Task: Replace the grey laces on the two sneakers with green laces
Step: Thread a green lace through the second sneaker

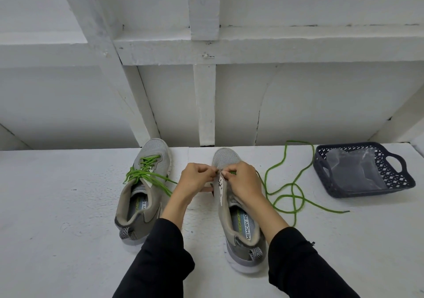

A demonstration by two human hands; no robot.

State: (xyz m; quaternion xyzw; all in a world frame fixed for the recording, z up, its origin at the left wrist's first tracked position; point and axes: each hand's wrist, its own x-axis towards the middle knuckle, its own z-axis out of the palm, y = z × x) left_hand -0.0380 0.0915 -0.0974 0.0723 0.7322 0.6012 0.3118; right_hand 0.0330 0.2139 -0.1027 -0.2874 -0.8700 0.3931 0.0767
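Both hands work at the front eyelets of the right sneaker (238, 217), which stands toe-away on the white table (57, 205). The left hand (195, 178) has its fingers curled, pinching the shoe's eyelet edge. The right hand (243, 183) pinches the green lace (291, 189) by the eyelets; the rest of that lace trails in loops to the right, toward the dark basket (364, 171). The left sneaker (144, 189) is already laced green.

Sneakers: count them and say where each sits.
2. The left sneaker, laced green, lies left of the hands; the right sneaker lies under both hands. None appears hidden.
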